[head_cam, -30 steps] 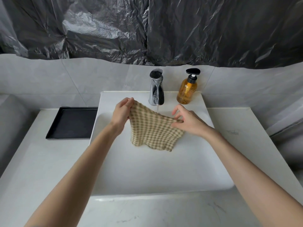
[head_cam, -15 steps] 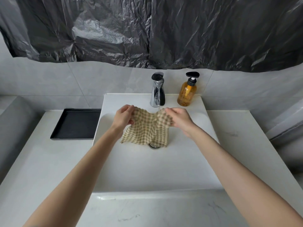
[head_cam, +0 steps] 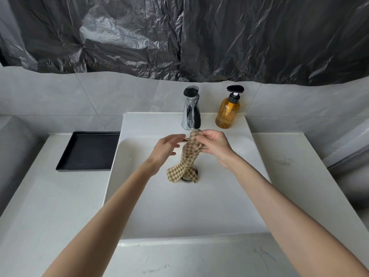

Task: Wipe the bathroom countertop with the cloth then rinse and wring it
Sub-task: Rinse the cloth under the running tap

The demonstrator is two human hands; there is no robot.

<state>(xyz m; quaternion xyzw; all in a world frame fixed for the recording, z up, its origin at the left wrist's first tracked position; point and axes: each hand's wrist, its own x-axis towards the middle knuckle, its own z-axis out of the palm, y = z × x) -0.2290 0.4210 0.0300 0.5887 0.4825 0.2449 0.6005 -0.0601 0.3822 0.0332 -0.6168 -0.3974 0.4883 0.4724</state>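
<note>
Head view over the basin. I see the cloth (head_cam: 188, 156), a small tan-and-cream check weave, hanging as 1 gathered, twisted rope from my right hand (head_cam: 214, 145), just below the spout of the chrome faucet (head_cam: 191, 108); its lower end splays over the drain (head_cam: 190, 174) on the floor of the white sink (head_cam: 199, 206). The right hand is closed, fingertips and thumb pinching the bunched top of the cloth. The left hand (head_cam: 166, 150) sits just left of the cloth with fingers loosely spread and slightly curled, holding nothing; whether a fingertip touches the fabric I cannot tell. I judge the cloth soft, limp and light, heavier and clingier where wet, with no stiffness to hold a shape, so it should sag from any single grip. I cannot tell whether water is running. For wringing, I would take the hanging middle or lower end with the free hand, keep the top pinched in the other, and twist the 2 grips against each other over the basin. An amber soap bottle (head_cam: 227, 112) stands right of the faucet; a black tray (head_cam: 87, 150) lies on the countertop (head_cam: 50, 196) at left.
</note>
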